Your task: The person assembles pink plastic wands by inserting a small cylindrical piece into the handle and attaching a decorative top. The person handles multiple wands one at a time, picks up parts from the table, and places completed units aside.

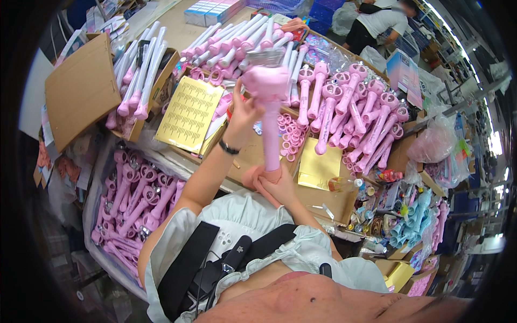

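Note:
A pink toy wand (273, 129) stands upright in front of me, its wide head and clear top smeared by motion. My right hand (273, 182) is wrapped around the lower end of its handle. Beside the wand's head is my left hand (245, 112), with one finger raised and the others partly behind the wand. Whether those fingers touch it is hard to make out. Loose pink rings (292, 137) lie on the table behind the handle.
Pink wands (353, 110) pile up at the right, and more fill a lined bin (97, 237) at the lower left. White-and-pink sticks (237, 40) lie at the back. Yellow sheets (188, 116), a bottle (344, 184) and a cutter knife (327, 210) are near. Another person (379, 27) bends at the far right.

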